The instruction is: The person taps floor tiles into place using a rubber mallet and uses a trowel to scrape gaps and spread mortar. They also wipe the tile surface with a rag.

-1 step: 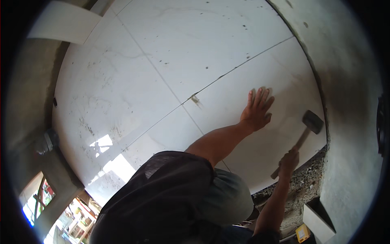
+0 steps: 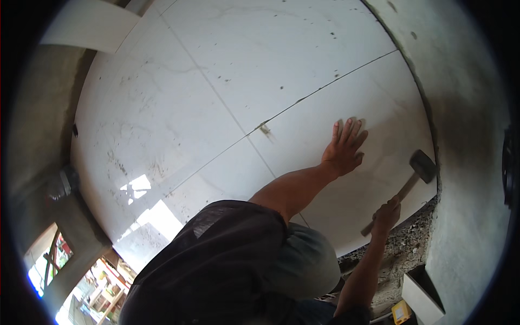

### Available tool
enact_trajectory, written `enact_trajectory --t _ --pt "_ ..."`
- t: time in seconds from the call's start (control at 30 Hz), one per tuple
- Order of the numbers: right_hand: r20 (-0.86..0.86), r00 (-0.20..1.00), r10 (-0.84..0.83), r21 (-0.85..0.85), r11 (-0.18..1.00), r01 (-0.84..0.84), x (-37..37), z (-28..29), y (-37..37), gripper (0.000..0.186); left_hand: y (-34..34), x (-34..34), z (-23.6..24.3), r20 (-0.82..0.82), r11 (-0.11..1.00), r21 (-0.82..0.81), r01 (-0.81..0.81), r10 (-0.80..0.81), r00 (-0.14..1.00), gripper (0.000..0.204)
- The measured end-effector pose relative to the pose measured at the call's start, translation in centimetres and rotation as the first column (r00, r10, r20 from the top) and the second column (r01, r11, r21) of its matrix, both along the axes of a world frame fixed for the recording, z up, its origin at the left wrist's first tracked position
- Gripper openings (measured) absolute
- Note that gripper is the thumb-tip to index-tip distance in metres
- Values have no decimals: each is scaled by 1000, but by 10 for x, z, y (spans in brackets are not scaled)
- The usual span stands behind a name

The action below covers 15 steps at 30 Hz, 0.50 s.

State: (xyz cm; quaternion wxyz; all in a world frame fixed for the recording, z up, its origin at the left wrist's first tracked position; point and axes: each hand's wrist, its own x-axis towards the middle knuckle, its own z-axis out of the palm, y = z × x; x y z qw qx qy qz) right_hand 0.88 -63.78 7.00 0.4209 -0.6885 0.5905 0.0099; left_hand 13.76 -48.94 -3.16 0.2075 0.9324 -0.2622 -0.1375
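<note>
Tiled floor [image 2: 216,130]; mallet [image 2: 422,167] in right hand [image 2: 387,216]; right of left hand [image 2: 343,155]

The white tiled floor [image 2: 303,135] bears dark specks [image 2: 332,35] and the left fingers [image 2: 346,131].

Beyond the left hand [image 2: 345,150], toward the far left, the floor tiles [image 2: 179,108] offer passing room; rightward, the mallet [image 2: 423,166] and concrete wall [image 2: 471,179] obstruct.
</note>
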Motion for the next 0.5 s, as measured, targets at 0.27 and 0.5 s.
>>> enact_trajectory --t 0.27,0.5 --pt "140 988 -59 -58 996 68 6 -14 4 39 26 -14 7 -48 1000 -15 6 -7 999 68" --pt "373 918 -134 120 988 95 0 -22 19 23 36 -25 0 -5 1000 17 7 -7 1000 72"
